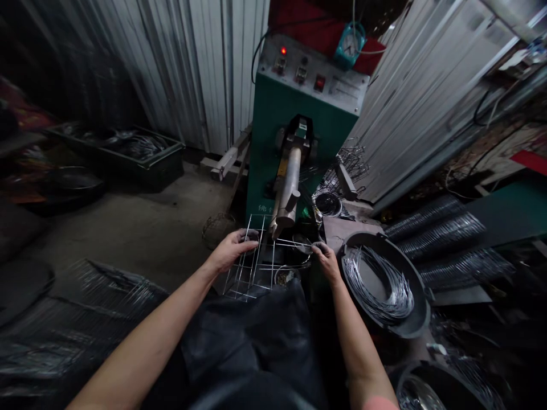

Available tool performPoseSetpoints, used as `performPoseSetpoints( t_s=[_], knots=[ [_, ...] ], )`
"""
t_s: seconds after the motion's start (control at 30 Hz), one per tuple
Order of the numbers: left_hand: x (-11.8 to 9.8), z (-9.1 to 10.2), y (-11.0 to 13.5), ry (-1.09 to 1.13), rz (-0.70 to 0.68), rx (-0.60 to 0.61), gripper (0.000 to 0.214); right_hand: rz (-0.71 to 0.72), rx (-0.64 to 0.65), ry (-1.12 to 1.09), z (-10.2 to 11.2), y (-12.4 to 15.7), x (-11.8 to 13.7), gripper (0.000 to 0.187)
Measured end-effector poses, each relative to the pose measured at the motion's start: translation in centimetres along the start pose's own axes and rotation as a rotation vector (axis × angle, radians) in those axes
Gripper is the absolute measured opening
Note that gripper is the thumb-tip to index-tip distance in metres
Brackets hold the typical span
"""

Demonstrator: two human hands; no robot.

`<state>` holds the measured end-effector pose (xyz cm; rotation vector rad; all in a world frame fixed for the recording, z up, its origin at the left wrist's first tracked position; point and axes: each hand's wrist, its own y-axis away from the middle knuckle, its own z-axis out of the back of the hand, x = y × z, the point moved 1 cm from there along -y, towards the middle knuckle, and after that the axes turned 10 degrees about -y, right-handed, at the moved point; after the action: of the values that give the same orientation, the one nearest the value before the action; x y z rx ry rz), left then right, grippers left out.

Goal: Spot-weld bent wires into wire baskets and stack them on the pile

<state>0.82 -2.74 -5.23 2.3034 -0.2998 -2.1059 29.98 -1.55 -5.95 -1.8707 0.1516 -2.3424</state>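
"While both hands are occupied, what is the largest thing near them?"

"The tall green metal machine cabinet, standing beyond both grips, with a sloping grey metal control panel on top."

"And next?"

"A round black tub, to the right of the right grip, with a loose coil of silver wire lying in it."

"What comes out between the hands?"

"A thick grey cylindrical metal arm from the cabinet's front, its lower end between the two grips and slightly ahead."

"Where is the open grid frame of thin silver wire?"

"At the left grip, reaching down and to its right, near the arm's lower end."

"And the fingers?"

"The left hand grasps the frame by its upper part, thumb across the wires. The right hand pinches the ends of slender straight silver wires, which point leftward from its fingertips."

"Joined to the frame?"

"I can't tell."
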Motion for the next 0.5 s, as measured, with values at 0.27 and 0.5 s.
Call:
performPoseSetpoints(
  t_s=[0.27, 0.5],
  knots=[
    [-0.3, 0.2, 0.1, -0.09, -0.002, 0.014, 0.041, 0.174, 0.061, 0.176, 0.8, 0.0, -1.4, 0.022],
    [-5.4, -1.0, 5.0, -0.556, -0.286, -0.256, 0.06, 0.357, 0.104, 0.616, 2.0, -0.1, -1.3, 0.038]
  ],
)
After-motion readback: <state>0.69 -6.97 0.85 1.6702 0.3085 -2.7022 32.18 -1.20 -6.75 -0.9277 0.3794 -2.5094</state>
